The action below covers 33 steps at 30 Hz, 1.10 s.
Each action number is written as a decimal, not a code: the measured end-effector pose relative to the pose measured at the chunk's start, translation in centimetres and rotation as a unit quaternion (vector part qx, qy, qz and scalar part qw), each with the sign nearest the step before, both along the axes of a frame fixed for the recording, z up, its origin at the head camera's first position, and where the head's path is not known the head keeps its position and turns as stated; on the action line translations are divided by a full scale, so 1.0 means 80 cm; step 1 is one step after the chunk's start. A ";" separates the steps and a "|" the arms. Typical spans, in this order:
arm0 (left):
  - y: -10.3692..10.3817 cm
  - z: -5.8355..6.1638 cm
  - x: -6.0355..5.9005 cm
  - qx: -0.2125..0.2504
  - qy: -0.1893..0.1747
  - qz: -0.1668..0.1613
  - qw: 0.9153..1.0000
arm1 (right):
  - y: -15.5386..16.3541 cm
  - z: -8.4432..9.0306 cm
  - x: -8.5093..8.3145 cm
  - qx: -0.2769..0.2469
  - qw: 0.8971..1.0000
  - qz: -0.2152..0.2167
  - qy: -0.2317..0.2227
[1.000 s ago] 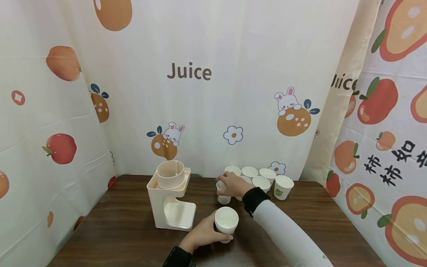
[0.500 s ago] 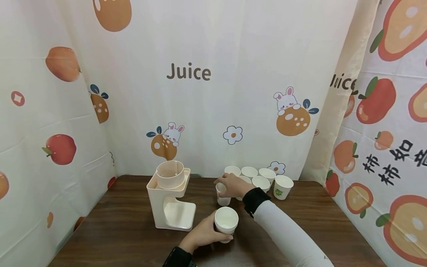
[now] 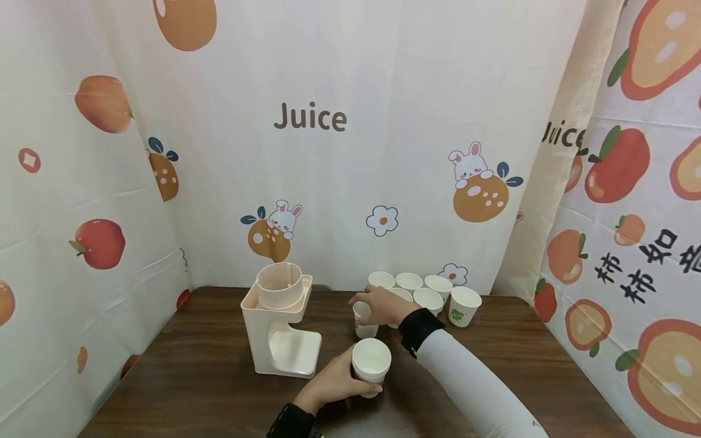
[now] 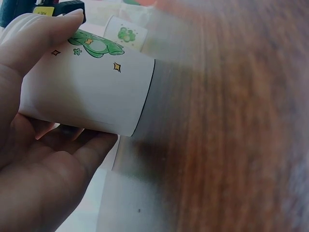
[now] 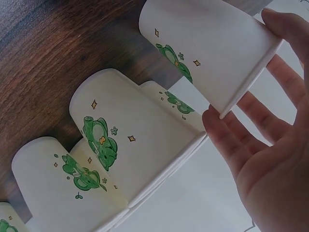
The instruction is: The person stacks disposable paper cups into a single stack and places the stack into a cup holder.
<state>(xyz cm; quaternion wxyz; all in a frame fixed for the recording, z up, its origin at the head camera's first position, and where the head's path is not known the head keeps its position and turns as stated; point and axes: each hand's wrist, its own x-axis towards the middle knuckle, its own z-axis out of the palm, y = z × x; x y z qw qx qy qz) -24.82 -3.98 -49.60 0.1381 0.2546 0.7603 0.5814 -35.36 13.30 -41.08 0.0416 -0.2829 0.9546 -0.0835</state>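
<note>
My left hand [image 3: 341, 378] grips a white paper cup [image 3: 372, 359] from its left side, thumb on the near side. In the left wrist view that cup [image 4: 96, 82] shows a green cartoon print. Just beyond it, my right hand [image 3: 381, 304] holds another white paper cup [image 3: 366, 330] near its rim. From the right wrist the thumb [image 5: 285, 26] lies on this cup's [image 5: 212, 43] rim, with the fingers reaching partly behind it. Beside it stand more printed paper cups [image 5: 130, 130], partly hidden by my right hand in the head view.
A cream juicer-like machine [image 3: 274, 340] with a round top container and a flat base stands left of my hands. Several white cups [image 3: 429, 298] cluster at the back right, one [image 3: 464, 307] at their right end. A fruit-printed curtain [image 3: 328, 170] hangs behind the brown table [image 3: 191, 365].
The right hand's foremost finger has straightened slightly to the left over its cup, which has barely shifted. The left hand and its cup stay in place.
</note>
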 end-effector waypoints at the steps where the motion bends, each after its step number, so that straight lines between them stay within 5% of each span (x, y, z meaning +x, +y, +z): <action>1: 0.000 0.000 0.000 -0.001 0.000 0.001 1.000 | 0.000 0.000 0.000 -0.001 1.000 0.001 0.001; 33: 0.000 -0.001 0.002 -0.005 0.011 0.000 1.000 | 0.026 0.013 0.022 -0.030 0.999 0.022 0.028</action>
